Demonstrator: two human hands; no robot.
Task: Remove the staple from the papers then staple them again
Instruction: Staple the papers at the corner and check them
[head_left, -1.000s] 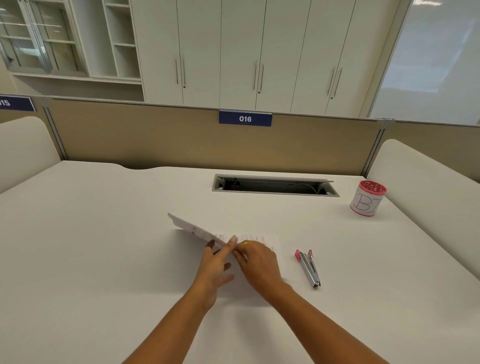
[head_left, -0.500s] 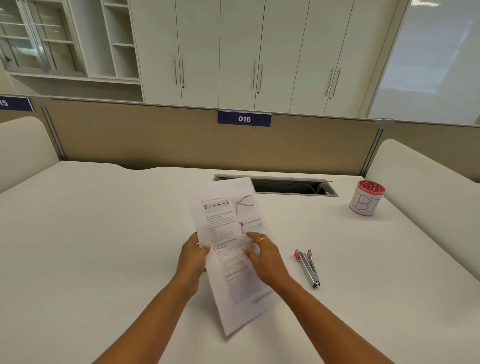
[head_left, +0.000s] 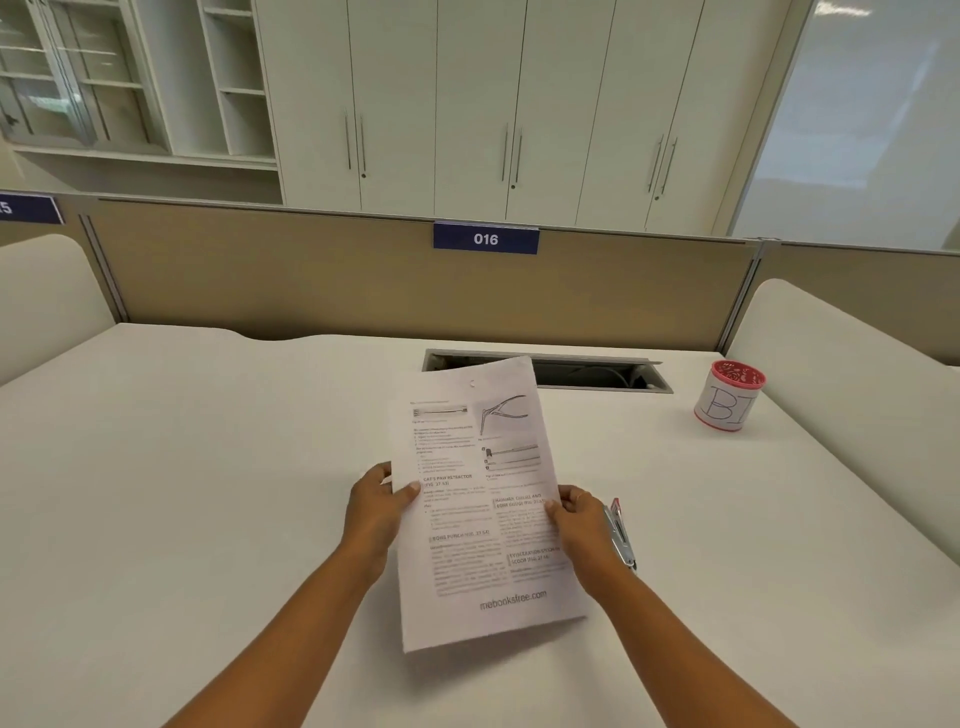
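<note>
Here, left hand (head_left: 375, 513) pinching papers (head_left: 478, 509), right hand (head_left: 582, 526) pinching opposite edge, stapler (head_left: 622, 536) seemingly just behind.

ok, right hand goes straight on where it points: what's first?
The white printed paper sheets, which the right hand pinches at their right edge; it points up-left across them. Past them looks like bare white desk, depth unclear.

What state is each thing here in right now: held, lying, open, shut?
papers: held up off the desk, print facing the camera.
left hand: grips the left edge.
right hand: pinches the right edge.
stapler: lying on the desk, partly behind the right hand.
pink pot: upright.
cable hatch: open.
cupboard doors: shut.
</note>
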